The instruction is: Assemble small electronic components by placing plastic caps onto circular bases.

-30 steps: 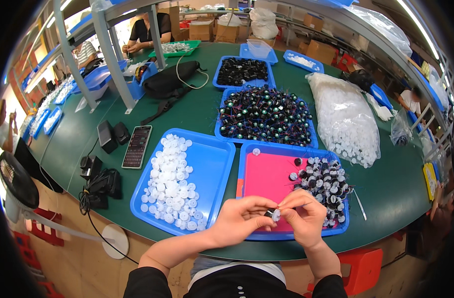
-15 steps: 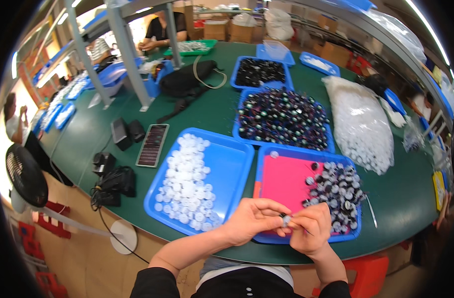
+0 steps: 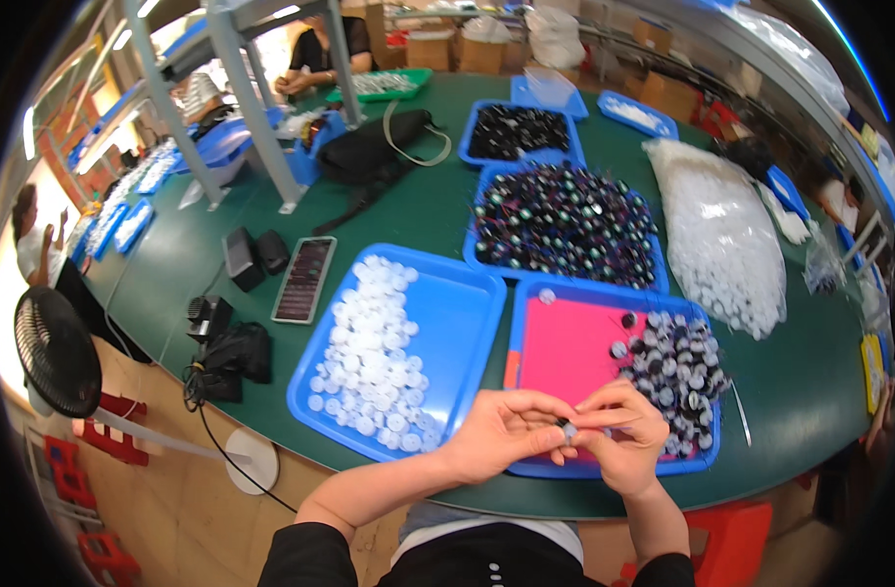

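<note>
Over pink-lined tray (image 3: 565,347), left fingers (image 3: 528,402), right fingers (image 3: 614,396) pinching small part (image 3: 569,431) (blurred, apparently), bulging bag (image 3: 723,235) beyond

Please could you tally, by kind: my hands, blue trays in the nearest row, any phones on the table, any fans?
Left hand and right hand: 2
White-parts tray and pink-lined tray, both blue: 2
Phone: 1
Fan: 1
Total: 6

No writing is legible; marks on the phone (image 3: 304,281) are too small.
</note>
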